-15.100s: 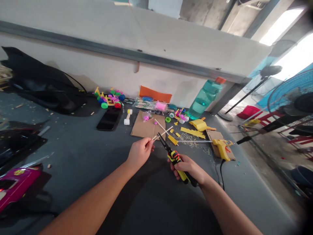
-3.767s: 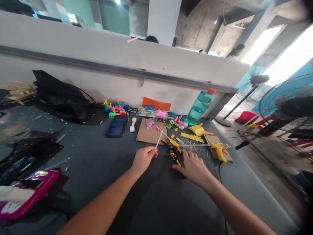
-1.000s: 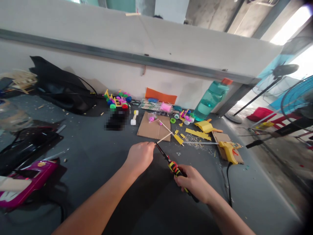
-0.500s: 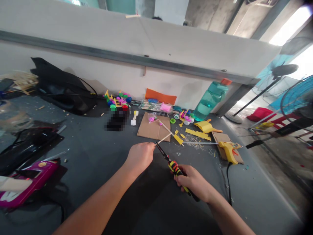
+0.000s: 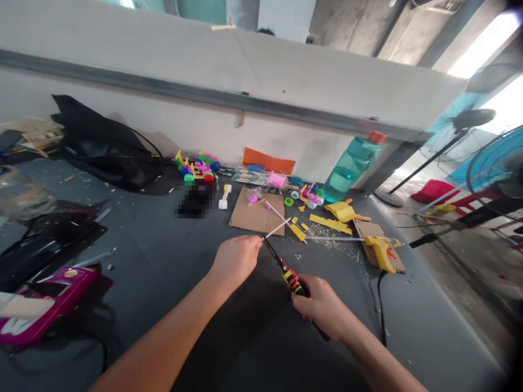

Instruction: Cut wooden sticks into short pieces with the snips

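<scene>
My left hand (image 5: 236, 259) is closed in a pinch on a thin wooden stick (image 5: 277, 228) that points up and to the right over the grey table. My right hand (image 5: 322, 306) is wrapped round the handles of black, yellow and red pliers (image 5: 286, 270). The pliers' jaws meet the stick right beside my left fingertips. A second stick with a pink bead (image 5: 274, 209) lies just beyond, on a cardboard sheet (image 5: 251, 218).
A yellow glue gun (image 5: 381, 251) with its black cable lies to the right. Yellow scraps (image 5: 330, 223), coloured wheels (image 5: 195, 167) and a teal bottle (image 5: 348, 167) stand near the wall. A black bag (image 5: 102, 147) and a magenta toy car body (image 5: 49, 305) are on the left.
Both hands have shifted slightly to the right; the pliers' jaws have stayed at the stick by my left fingertips. Earlier, the pliers lay on the table under my right hand.
</scene>
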Action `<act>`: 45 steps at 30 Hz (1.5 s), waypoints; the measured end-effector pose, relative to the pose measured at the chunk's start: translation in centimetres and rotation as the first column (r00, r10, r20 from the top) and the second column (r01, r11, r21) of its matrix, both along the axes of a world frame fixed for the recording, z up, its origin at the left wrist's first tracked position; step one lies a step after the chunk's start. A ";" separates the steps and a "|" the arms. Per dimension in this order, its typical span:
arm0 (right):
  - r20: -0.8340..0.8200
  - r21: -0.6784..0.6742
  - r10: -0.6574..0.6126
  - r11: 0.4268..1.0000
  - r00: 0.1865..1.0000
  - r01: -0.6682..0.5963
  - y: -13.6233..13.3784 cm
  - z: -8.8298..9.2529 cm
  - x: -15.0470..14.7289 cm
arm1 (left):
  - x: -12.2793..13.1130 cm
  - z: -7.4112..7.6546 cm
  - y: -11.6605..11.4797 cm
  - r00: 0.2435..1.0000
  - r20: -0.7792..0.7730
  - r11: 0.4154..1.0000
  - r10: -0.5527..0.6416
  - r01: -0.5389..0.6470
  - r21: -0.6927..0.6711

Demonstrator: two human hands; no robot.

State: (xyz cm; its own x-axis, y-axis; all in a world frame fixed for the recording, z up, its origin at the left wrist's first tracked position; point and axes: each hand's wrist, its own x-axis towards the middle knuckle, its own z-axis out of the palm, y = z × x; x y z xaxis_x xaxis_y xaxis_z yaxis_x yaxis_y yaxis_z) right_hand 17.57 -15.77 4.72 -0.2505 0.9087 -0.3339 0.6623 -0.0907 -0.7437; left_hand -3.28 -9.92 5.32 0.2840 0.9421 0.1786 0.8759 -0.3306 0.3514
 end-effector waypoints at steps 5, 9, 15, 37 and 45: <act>-0.053 -0.026 -0.065 0.998 0.996 0.063 -0.2 -0.3 0.0 | -0.3 0.0 0.4 0.969 0.246 0.992 0.027 0.004 -0.123; -0.115 -0.068 -0.090 0.994 0.989 0.082 -0.3 -0.6 0.2 | -0.2 0.1 0.5 0.947 0.317 0.989 0.060 -0.015 -0.145; -0.226 -0.148 -0.106 0.986 0.968 0.073 -0.1 -1.0 0.5 | 0.0 0.3 0.3 0.950 0.305 0.995 0.061 -0.034 -0.094; -0.199 -0.076 -0.082 0.995 0.977 0.068 -0.5 -0.5 0.3 | 0.2 0.5 0.0 0.917 0.400 0.999 0.005 0.015 -0.046; -0.116 -0.007 -0.065 0.998 0.991 0.065 -0.6 -0.6 0.3 | 0.5 0.4 -0.1 0.929 0.370 1.000 -0.026 0.024 0.008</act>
State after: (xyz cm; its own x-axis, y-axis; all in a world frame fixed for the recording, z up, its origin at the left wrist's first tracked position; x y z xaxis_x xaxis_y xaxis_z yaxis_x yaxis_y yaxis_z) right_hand 17.91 -16.40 4.15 -0.2278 0.9233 -0.3093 0.5644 -0.1337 -0.8146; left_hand -2.76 -10.06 5.73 0.2208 0.9346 0.2789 0.6755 -0.3528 0.6475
